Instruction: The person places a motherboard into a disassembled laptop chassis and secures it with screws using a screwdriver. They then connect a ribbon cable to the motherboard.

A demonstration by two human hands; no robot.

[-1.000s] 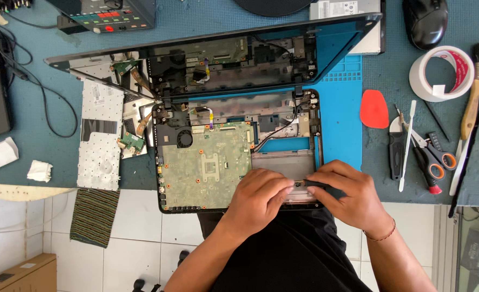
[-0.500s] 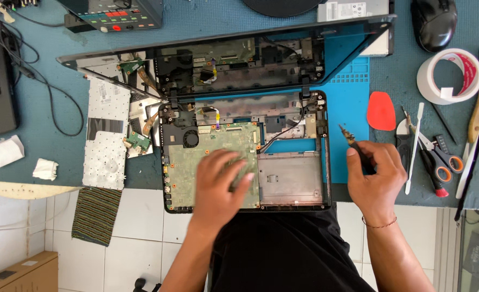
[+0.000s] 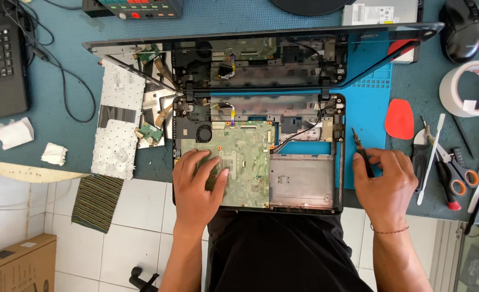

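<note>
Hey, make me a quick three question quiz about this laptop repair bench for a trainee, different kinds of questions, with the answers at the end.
1. True or false: the left hand rests flat on the green circuit board inside the opened laptop.
2. Multiple choice: what does the right hand hold? A) a roll of tape B) a thin dark screwdriver C) a brush
3. Fill the gap: the red triangular pick lies on the ____ side of the laptop, by the right hand.

Key
1. True
2. B: the screwdriver points up and away from the person, over the blue mat.
3. Right
</note>
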